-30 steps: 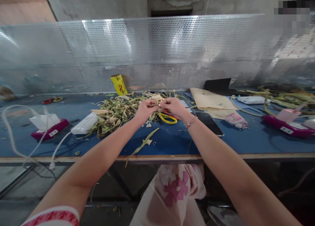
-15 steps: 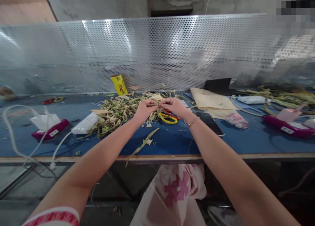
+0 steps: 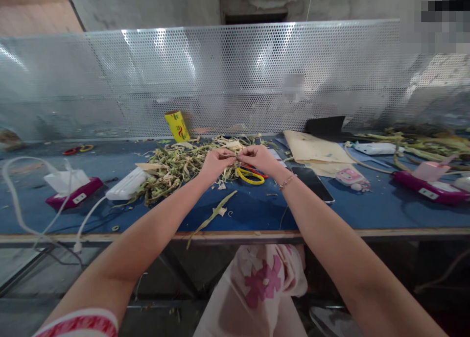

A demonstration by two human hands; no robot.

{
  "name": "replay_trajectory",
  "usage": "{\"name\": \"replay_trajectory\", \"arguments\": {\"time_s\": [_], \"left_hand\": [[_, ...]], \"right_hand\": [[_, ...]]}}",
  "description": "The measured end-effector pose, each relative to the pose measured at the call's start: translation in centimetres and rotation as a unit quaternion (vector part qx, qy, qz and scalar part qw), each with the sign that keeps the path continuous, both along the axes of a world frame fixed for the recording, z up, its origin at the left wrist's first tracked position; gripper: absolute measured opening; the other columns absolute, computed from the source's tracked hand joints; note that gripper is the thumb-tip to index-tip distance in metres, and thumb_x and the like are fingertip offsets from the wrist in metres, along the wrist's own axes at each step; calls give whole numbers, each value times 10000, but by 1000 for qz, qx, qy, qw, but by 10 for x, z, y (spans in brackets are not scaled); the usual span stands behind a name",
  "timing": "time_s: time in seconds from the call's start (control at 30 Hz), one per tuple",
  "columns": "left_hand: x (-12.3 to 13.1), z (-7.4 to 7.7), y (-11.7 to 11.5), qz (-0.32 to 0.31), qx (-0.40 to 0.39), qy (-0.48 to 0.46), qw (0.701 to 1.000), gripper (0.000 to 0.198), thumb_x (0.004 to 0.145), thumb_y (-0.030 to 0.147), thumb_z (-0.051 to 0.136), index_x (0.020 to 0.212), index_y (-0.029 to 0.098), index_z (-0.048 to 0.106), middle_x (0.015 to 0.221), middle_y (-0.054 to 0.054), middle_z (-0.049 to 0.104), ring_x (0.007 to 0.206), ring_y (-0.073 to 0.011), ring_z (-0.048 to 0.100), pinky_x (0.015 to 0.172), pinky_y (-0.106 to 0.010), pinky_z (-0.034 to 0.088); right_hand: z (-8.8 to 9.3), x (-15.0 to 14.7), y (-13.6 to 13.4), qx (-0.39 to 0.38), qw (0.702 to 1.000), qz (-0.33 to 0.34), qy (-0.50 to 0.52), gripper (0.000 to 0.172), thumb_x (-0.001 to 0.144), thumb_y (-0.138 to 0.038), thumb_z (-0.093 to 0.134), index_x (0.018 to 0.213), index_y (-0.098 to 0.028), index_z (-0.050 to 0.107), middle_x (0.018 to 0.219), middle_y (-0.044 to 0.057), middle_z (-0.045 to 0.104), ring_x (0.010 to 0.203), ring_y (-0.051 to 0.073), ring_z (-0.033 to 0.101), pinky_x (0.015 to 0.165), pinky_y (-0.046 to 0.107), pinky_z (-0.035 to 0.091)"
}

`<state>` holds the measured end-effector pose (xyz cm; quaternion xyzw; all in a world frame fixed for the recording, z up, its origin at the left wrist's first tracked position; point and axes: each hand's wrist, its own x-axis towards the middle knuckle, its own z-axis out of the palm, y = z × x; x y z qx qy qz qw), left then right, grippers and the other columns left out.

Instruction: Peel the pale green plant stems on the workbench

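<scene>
My left hand (image 3: 217, 163) and my right hand (image 3: 261, 158) meet fingertip to fingertip above the blue table. Both are closed in a pinch, and whatever sits between the fingers is too small to make out. Behind and to the left of them spreads a heap of dried, pale green plant strips (image 3: 169, 168). Just under my right hand lie scissors with yellow and red handles (image 3: 251, 177), partly hidden by that hand. A single long dried leaf (image 3: 213, 218) rests nearer the table's front edge, with a small pale scrap beside it.
A dark phone (image 3: 314, 184), a pink case (image 3: 350, 177) and brown paper (image 3: 316, 148) lie to the right. White power bank (image 3: 127, 184) and purple power strip (image 3: 75, 195) with cables are at left. A yellow tube (image 3: 176, 126) stands by the perforated metal screen (image 3: 235, 58).
Almost nothing differs. Both hands stay pinched together in the same place, and the view has shifted very slightly.
</scene>
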<state>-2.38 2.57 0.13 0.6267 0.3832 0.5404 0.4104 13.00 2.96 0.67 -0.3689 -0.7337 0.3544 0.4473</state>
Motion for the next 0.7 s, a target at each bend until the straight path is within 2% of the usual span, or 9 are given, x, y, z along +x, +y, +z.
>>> {"name": "replay_trajectory", "arguments": {"time_s": [0.17, 0.4, 0.57, 0.7], "left_hand": [[1, 2, -2, -7, -28, -24, 999, 142, 522, 220, 651, 614, 119, 609, 554, 6, 587, 519, -87, 516, 566, -236, 444], [1, 0, -1, -4, -10, 22, 1000, 115, 525, 178, 635, 624, 122, 616, 481, 29, 545, 475, -70, 477, 512, -205, 389], [-1, -2, 1, -15, 8, 59, 998, 170, 541, 250, 675, 645, 126, 626, 535, 4, 588, 498, -85, 497, 517, -217, 399], [-2, -3, 3, -17, -16, 43, 999, 207, 529, 283, 704, 629, 126, 614, 520, 4, 572, 480, -79, 483, 487, -208, 381]], "right_hand": [[1, 2, 0, 25, 998, -11, -48, 131, 648, -254, 565, 681, -129, 587, 606, 1, 559, 545, 78, 478, 548, 215, 399], [2, 2, 1, 94, 985, -38, -143, 107, 668, -234, 518, 700, -143, 564, 649, 8, 562, 579, 89, 475, 569, 222, 377], [-2, 4, 4, 136, 972, -26, -188, 89, 678, -230, 499, 700, -149, 528, 653, -1, 536, 580, 91, 459, 560, 221, 354], [-3, 4, 3, 136, 972, -8, -194, 135, 715, -284, 491, 721, -153, 525, 667, -4, 525, 586, 91, 456, 561, 219, 353]]}}
